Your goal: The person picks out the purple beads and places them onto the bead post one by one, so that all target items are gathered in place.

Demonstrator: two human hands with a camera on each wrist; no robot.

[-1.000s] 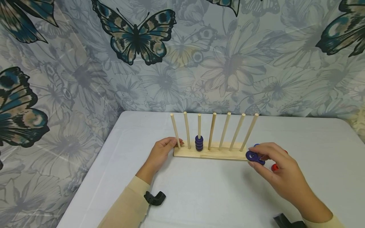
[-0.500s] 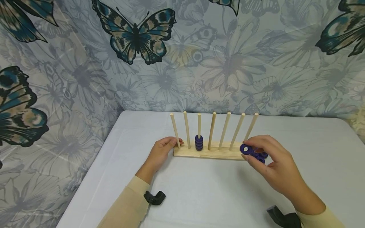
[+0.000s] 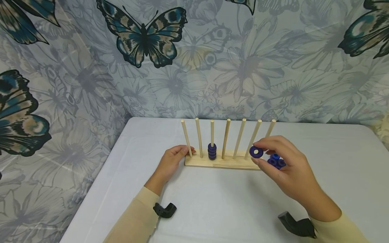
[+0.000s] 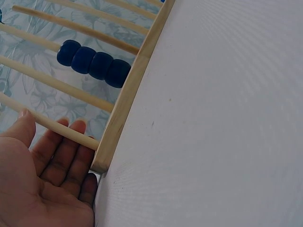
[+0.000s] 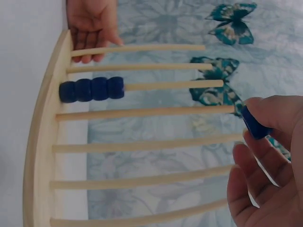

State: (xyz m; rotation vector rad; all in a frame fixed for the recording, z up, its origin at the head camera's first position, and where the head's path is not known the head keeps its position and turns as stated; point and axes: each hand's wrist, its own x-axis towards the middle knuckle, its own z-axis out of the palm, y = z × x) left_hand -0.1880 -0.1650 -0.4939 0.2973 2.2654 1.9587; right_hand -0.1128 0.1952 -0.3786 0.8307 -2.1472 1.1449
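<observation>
A wooden peg stand with several upright pegs stands on the table. On its third peg from the left is a stack of dark blue beads. My left hand holds the stand's left end; in the left wrist view its thumb lies against the outermost peg, fingers behind it. Between thumb and fingertips my right hand pinches one dark blue bead, its hole facing the head camera. That bead is near the peg tips in the right wrist view.
Several loose blue beads show beyond the right hand, partly hidden by it. A white cloth covers the table. Behind it hangs a butterfly-patterned backdrop. Black wrist mounts sit at both sleeves.
My right hand has moved left and upward with the bead, from beside the stand's right end to in front of its right pegs. The red beads seen earlier are now hidden. The left hand stays put.
</observation>
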